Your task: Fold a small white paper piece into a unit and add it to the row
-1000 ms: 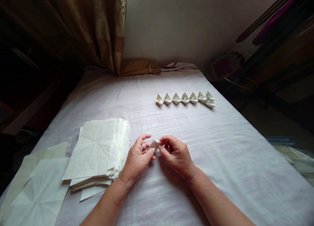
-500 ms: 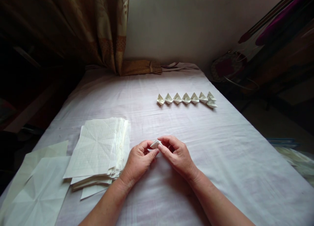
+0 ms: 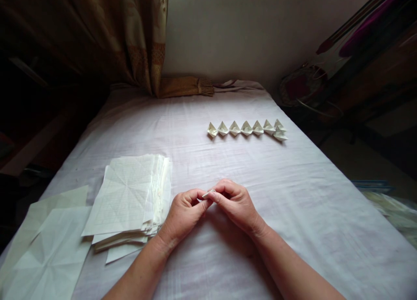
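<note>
- Room: dim, with a plain pale wall [image 3: 228, 35] behind and a gold-brown patterned curtain [image 3: 143, 44] hanging in heavy folds toward the left.
- Surface: covered by a pale, faintly lilac sheet [image 3: 302, 204], soft cloth with shallow wrinkles. A brown fringed cloth [image 3: 182, 87] lies along its far edge.
- Item in hand: a small folded paper piece [image 3: 207, 194], white and crisp-edged, located between my two hands near the middle of the sheet. Only a thin sliver shows; my fingers hide the remainder.
- Orientation: the visible sliver is seen nearly edge-on. Its long axis slants gently, lower at the left and higher at the right, with the narrow end pointing toward my left fingers.
- Left grip: my left hand [image 3: 187, 209] is closed, thumb and fingers pinching the paper from the left.
- Right grip: my right hand [image 3: 236, 204] is likewise closed, thumb laid over the paper's right end, fingers curled behind. The hands meet at the fingertips.
- Finished shapes: eight pointed paper forms [image 3: 246, 127], hollow and sharply creased; seven stand in a row, the eighth just in front of the right end.
- Stock: an uneven paper stack [image 3: 120, 196], its top sheet creased in a star pattern, beside two loose sheets [image 3: 48, 261], overlapping.
</note>
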`<act>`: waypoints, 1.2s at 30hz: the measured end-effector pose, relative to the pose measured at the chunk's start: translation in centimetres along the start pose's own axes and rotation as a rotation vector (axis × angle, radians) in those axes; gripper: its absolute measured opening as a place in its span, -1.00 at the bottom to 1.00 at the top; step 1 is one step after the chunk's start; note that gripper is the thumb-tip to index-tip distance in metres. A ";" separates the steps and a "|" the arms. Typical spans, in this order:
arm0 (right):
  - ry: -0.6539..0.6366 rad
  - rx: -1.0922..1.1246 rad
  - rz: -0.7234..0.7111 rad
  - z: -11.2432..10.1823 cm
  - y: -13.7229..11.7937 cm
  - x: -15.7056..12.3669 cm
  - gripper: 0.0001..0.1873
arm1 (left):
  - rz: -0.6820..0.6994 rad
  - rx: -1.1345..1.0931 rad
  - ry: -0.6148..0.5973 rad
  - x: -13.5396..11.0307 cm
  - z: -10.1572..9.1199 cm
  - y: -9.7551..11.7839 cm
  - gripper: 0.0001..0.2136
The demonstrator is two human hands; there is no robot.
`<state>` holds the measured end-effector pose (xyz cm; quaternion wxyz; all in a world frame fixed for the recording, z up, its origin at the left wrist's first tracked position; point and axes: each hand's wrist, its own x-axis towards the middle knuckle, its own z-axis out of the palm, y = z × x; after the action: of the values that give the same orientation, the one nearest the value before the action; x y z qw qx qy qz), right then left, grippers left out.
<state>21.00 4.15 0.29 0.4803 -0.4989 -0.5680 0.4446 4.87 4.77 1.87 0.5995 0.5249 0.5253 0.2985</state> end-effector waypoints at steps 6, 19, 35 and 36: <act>0.060 0.039 0.028 0.5 -0.1 -0.2 -0.79 | -0.004 0.010 -0.071 0.1 -0.2 0.1 -0.61; -0.051 -0.060 0.058 0.0 -0.2 0.0 -0.67 | -0.037 -0.114 0.005 0.2 -0.1 -0.2 -0.64; -0.097 -0.135 0.044 -0.2 0.0 -0.1 -0.62 | -0.093 -0.072 -0.093 0.3 -0.8 0.4 -0.59; -0.114 -0.144 0.047 -0.2 0.0 -0.1 -0.62 | -0.091 -0.083 -0.085 0.3 -0.8 0.4 -0.59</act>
<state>21.19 4.06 0.29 0.3995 -0.5192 -0.6130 0.4417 4.31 5.42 2.24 0.6553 0.4873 0.5102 0.2698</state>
